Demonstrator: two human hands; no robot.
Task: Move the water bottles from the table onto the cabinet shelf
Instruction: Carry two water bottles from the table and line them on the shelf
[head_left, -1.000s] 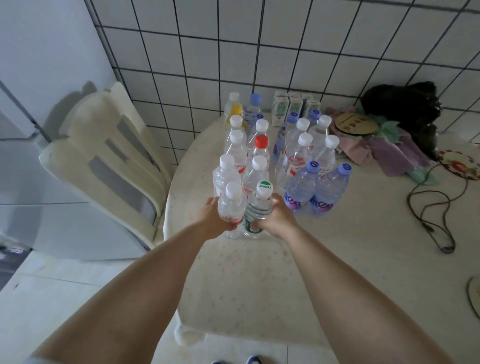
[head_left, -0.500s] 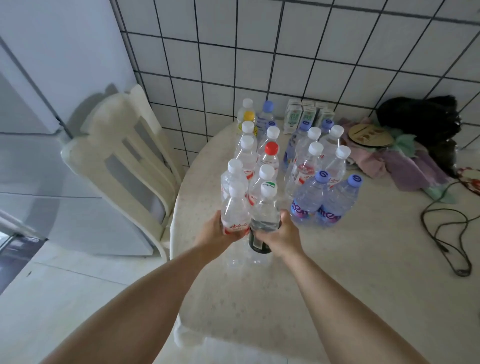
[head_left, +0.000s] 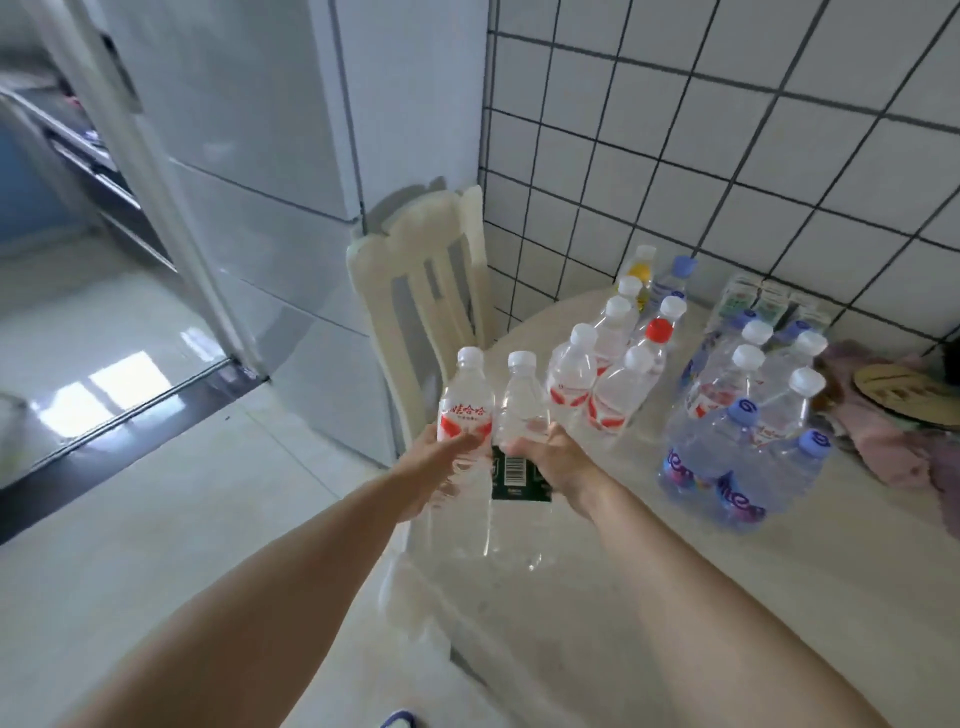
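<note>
Both bottles have lifted off the table beyond its left edge, left hand gripping the red-labelled bottle, right hand the dark-labelled bottle; carrying underway, cabinet shelf unseen, probably leftward.

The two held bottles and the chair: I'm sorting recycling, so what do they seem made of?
Red-label bottle in the left hand and dark-label bottle in the right hand: clear thin plastic, see-through, with white, likely plastic, caps. Chair: cream, smooth, probably moulded plastic or painted wood.
</note>
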